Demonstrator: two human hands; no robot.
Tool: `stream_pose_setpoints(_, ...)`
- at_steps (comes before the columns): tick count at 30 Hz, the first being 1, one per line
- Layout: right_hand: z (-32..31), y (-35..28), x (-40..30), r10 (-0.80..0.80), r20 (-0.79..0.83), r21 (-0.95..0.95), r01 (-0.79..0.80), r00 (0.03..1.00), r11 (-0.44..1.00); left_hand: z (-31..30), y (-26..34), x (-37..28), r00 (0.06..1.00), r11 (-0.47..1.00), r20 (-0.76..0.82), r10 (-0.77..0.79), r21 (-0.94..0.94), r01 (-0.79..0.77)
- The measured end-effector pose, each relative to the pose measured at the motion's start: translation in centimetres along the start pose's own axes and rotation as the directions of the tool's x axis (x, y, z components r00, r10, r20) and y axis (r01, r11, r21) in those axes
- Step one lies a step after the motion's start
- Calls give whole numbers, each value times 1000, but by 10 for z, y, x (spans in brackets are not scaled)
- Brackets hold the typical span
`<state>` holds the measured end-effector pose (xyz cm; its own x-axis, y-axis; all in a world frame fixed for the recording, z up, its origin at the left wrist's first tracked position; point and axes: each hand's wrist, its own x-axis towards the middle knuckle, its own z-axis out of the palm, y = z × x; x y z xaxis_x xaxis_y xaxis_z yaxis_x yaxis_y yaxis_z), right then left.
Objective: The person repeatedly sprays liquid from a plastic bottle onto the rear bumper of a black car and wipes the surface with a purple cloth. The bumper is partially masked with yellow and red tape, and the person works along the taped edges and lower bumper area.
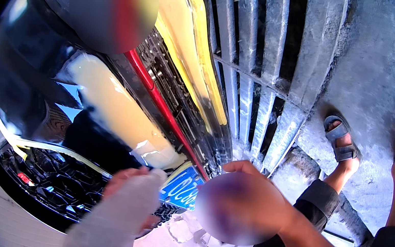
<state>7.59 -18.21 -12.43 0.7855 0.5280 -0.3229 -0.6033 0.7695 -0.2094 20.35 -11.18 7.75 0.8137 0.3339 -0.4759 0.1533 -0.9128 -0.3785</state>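
Observation:
A glossy black car bumper (22, 103) with a cream-coloured patch (119, 103) fills the left side of the view. My left hand (119, 183) is near the blue licence plate (179, 187), with fingers showing on both sides of a blurred whitish item (112, 222), perhaps cloth or thin plastic. That item covers most of the hand. My right hand (246, 168) is at the plate's other end, beside the lower red strip (172, 113). A blurred oval hides its palm and whatever may be in it. The plate bears writing.
Yellow masking tape (205, 35) borders a cream trim panel (178, 12). A dark mesh grille (66, 192) with a red badge lies lower left. Metal floor bars with gaps (245, 26) run beside the bumper. Sandalled feet (344, 141) rest on concrete at right. Another blurred oval covers part of the car.

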Motion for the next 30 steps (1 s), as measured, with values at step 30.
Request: stream_pose_setpoints(30,54,57,142,-450,183,-646,452,874,616,-23,-140,44,555,675,-385,737,430,-599)
